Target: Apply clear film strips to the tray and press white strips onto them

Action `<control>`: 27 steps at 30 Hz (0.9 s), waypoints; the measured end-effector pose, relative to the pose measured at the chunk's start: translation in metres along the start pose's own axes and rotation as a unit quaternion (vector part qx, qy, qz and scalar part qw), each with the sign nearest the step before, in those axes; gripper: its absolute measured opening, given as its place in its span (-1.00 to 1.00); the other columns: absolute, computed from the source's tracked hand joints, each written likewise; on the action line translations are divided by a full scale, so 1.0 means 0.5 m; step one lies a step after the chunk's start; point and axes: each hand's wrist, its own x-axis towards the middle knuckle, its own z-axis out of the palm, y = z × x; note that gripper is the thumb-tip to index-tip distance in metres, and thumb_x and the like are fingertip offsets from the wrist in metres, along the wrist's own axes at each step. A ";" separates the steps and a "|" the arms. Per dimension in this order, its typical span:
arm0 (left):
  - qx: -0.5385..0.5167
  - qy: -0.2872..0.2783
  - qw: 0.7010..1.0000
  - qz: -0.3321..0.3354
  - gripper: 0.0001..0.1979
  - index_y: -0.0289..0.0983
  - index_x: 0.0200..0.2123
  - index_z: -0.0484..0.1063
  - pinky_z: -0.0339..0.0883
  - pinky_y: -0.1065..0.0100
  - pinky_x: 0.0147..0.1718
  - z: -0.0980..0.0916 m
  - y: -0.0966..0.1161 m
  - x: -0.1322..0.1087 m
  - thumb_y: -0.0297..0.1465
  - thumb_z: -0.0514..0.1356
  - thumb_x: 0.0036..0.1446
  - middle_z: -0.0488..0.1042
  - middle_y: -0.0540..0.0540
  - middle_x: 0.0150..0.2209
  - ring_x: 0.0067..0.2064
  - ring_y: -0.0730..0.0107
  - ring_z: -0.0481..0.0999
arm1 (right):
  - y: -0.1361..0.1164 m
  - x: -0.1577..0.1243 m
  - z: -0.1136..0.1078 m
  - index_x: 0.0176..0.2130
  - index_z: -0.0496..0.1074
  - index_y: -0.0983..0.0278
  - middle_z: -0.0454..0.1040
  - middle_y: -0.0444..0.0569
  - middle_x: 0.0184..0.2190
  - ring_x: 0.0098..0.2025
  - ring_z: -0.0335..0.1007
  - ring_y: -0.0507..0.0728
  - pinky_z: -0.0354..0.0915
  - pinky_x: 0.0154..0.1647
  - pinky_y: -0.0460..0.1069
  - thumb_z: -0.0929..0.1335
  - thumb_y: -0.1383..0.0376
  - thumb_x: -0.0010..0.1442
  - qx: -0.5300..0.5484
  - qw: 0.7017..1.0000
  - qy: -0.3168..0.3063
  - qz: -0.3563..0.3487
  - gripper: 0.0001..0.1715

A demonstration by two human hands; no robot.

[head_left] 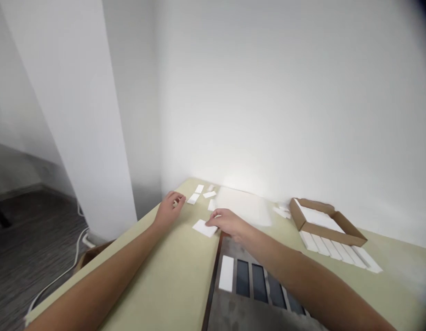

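Note:
My right hand (228, 221) pinches the upper right edge of a white card (203, 228), thumb and fingers closed on it. The card is low over the table or resting on it; I cannot tell which. To the left, my left hand (169, 207) is near the table's left edge, its fingers loosely curled with a gap inside the curl and nothing visible in them. Small white cards (193, 198) lie just beyond it. Below my right forearm is a dark grey plate (230, 308) with dark rectangular slots (242, 278); a white strip (226, 273) lies at its left end.
A large white sheet (245, 204) lies at the back by the wall. On the right, a cardboard box (349, 238) holds white sheets, with several white strips (332, 248) in front of it. A white cable (76, 257) runs down beside the pale table (164, 285).

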 end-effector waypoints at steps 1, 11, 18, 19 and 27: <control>-0.003 0.002 1.000 -0.004 -0.68 -0.26 0.13 0.46 0.56 0.09 0.00 -0.001 0.001 -0.002 -0.22 0.24 0.43 0.50 -0.19 0.11 0.01 0.21 0.57 | -0.003 -0.006 0.034 0.14 0.46 0.29 0.53 0.05 0.06 -0.03 0.55 0.18 0.54 -0.03 0.15 0.42 0.13 0.42 -0.040 0.999 -0.022 -0.001 -0.60; -0.005 -0.028 0.998 0.062 -0.67 -0.26 0.14 0.46 0.56 0.10 -0.01 -0.005 0.035 -0.011 -0.23 0.24 0.43 0.50 -0.19 0.11 0.01 0.21 0.58 | -0.055 -0.055 -0.008 0.42 0.21 0.16 0.30 0.15 0.37 0.42 0.11 0.41 0.05 0.43 0.32 0.57 0.03 0.16 -0.384 0.880 -0.168 -0.223 0.00; 0.051 -0.048 0.984 0.163 -0.66 -0.27 0.14 0.46 0.54 0.05 0.03 -0.015 0.062 -0.009 -0.22 0.25 0.42 0.50 -0.20 0.13 0.05 0.18 0.57 | -0.056 -0.012 0.039 0.52 0.04 0.04 0.33 0.11 0.37 0.42 0.08 0.52 -0.01 0.41 0.36 0.65 0.12 -0.10 -0.449 0.798 -0.306 -0.261 0.39; 0.060 -0.050 0.982 0.174 -0.66 -0.27 0.14 0.46 0.54 0.05 0.03 -0.016 0.065 -0.010 -0.22 0.25 0.42 0.49 -0.20 0.13 0.05 0.18 0.57 | -0.053 -0.005 0.041 0.52 0.03 0.05 0.35 0.13 0.36 0.39 0.12 0.52 0.00 0.39 0.36 0.64 0.12 -0.08 -0.453 0.795 -0.307 -0.262 0.38; 0.112 -0.058 0.969 0.214 -0.66 -0.27 0.14 0.45 0.54 0.06 0.02 -0.013 0.065 -0.009 -0.23 0.25 0.42 0.50 -0.19 0.12 0.04 0.18 0.57 | -0.034 -0.014 0.041 0.53 0.02 0.11 0.44 0.18 0.17 0.23 0.24 0.48 0.04 0.31 0.36 0.60 0.09 0.01 -0.441 0.802 -0.279 -0.291 0.30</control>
